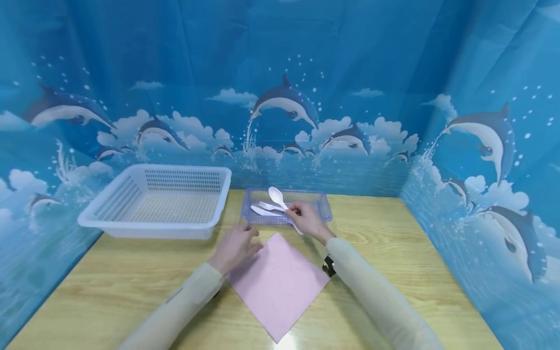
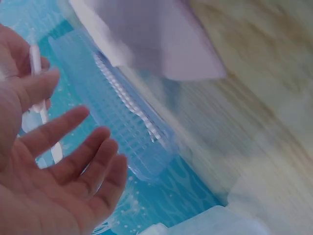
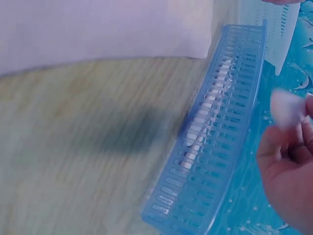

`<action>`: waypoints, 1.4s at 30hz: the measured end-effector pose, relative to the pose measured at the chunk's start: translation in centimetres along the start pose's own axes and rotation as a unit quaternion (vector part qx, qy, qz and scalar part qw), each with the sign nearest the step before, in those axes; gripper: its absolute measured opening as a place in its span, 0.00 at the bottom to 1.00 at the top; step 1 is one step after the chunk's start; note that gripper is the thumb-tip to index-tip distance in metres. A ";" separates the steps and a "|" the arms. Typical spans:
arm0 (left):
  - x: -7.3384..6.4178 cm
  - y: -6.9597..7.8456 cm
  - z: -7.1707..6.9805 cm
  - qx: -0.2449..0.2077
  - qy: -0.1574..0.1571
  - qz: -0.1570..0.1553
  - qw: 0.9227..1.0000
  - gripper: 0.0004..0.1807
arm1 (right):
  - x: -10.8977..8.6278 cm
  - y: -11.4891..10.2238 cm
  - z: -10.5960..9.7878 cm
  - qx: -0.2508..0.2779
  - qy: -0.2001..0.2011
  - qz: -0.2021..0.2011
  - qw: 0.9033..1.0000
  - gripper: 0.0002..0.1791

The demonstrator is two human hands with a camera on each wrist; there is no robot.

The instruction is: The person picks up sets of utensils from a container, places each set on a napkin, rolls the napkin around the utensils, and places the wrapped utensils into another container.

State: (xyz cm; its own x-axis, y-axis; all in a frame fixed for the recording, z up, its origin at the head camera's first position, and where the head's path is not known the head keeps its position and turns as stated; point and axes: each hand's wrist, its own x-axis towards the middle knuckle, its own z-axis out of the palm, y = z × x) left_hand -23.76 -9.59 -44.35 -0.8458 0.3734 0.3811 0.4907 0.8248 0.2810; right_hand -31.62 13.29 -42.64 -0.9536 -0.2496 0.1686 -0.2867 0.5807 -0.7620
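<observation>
A white plastic spoon point(image 1: 276, 196) is pinched in my right hand point(image 1: 306, 219), raised over the small purple basket point(image 1: 324, 208). Its bowl points away from me, and the handle end sticks out below the fingers. In the basket lie a white fork point(image 1: 268, 206) and a white knife point(image 1: 262, 211). My left hand point(image 1: 236, 247) hovers at the left corner of a pink square cloth point(image 1: 282, 287), fingers spread and holding nothing, as the left wrist view shows of that hand point(image 2: 73, 171). The right wrist view catches the right hand point(image 3: 288, 171) at its edge, the held end blurred.
A large white basket point(image 1: 214, 194) stands at the back left of the wooden table point(image 1: 385, 243). Behind and at the sides hangs a blue dolphin-print curtain point(image 1: 210, 58). The cloth lies as a diamond in front of the purple basket.
</observation>
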 end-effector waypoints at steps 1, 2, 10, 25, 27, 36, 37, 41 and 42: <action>-0.1 0.1 -0.2 -0.007 -0.019 0.000 1.000 0.20 | -0.2 -0.1 0.0 0.005 -0.006 0.005 1.000 0.11; -0.2 0.2 -0.3 -0.015 -0.038 0.000 0.999 0.21 | -0.4 -0.2 0.0 0.012 -0.013 0.011 1.000 0.11; -1.2 0.3 -1.1 -0.080 -0.143 0.017 0.986 0.21 | -1.6 -0.7 0.2 0.093 -0.074 0.043 0.992 0.14; -3.0 -0.5 -0.7 -0.054 -0.233 0.100 0.966 0.33 | -3.4 -1.6 2.0 0.088 -0.114 0.063 0.988 0.07; -3.1 -0.4 -0.6 -0.054 -0.236 0.101 0.965 0.34 | -3.7 -1.5 2.2 0.083 -0.145 0.074 0.983 0.07; -3.2 -0.1 -0.5 -0.054 -0.229 0.093 0.967 0.34 | -4.7 -1.0 2.8 0.023 -0.176 0.104 0.979 0.07; -3.2 -0.1 -0.5 -0.054 -0.231 0.091 0.967 0.34 | -4.7 -0.9 2.9 0.024 -0.174 0.111 0.978 0.07; -3.1 -0.1 -0.5 -0.052 -0.230 0.090 0.968 0.34 | -4.5 -0.3 3.2 0.039 -0.166 0.139 0.976 0.08; -3.1 -0.1 -0.5 -0.053 -0.229 0.092 0.968 0.34 | -4.5 -0.2 3.3 0.042 -0.163 0.144 0.975 0.08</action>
State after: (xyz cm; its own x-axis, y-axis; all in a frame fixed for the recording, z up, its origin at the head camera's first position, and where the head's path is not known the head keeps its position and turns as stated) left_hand -21.09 -11.08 -45.11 -0.7345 0.6785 0.0106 0.6401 0.6876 0.3427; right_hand -26.98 11.73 -45.25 -0.9094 -0.3268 -0.2573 0.0102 0.6009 -0.7993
